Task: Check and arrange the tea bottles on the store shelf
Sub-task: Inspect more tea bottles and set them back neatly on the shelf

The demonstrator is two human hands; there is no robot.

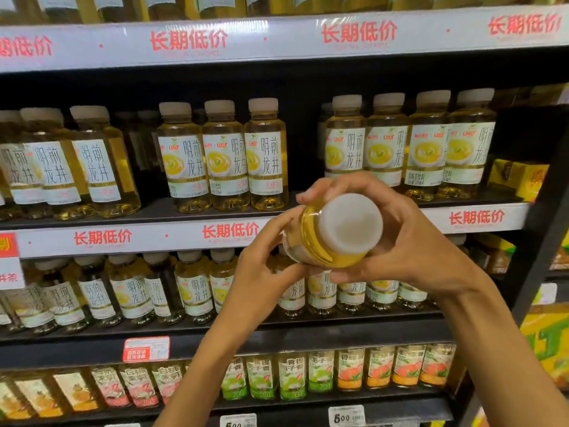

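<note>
Yellow tea fills one bottle (335, 232) held up in front of the shelf (184, 238), tipped so its white cap (349, 223) points at the camera. Both hands hold it. The right hand (409, 241) wraps its curled fingers around the cap end. The left hand (261, 266) pinches the bottle's body with bent fingers and thumb. On the middle shelf, the front row shows three bottles (224, 155) standing close together, a gap, then four bottles (409, 146) to the right.
</note>
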